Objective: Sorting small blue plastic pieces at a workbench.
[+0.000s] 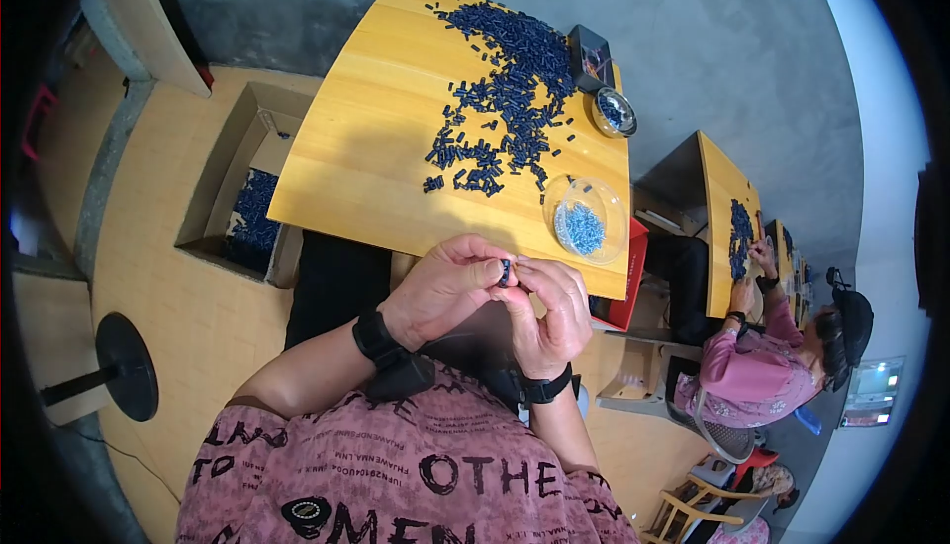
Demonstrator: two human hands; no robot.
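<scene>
Your left hand (445, 287) and right hand (549, 312) meet just below the table (366, 138) edge, both pinching one small dark piece (505, 271) between the fingertips. It looks light, stiff and smooth, likely to slip, so I'd grip it by its ends. Many more dark pieces (500, 99) lie scattered on the yellow wooden top; a clear dish (586, 216) near the right corner holds pale blue bits. A cardboard box (242, 188) stands on the floor to your left, and another person (762, 356) works at the next table
</scene>
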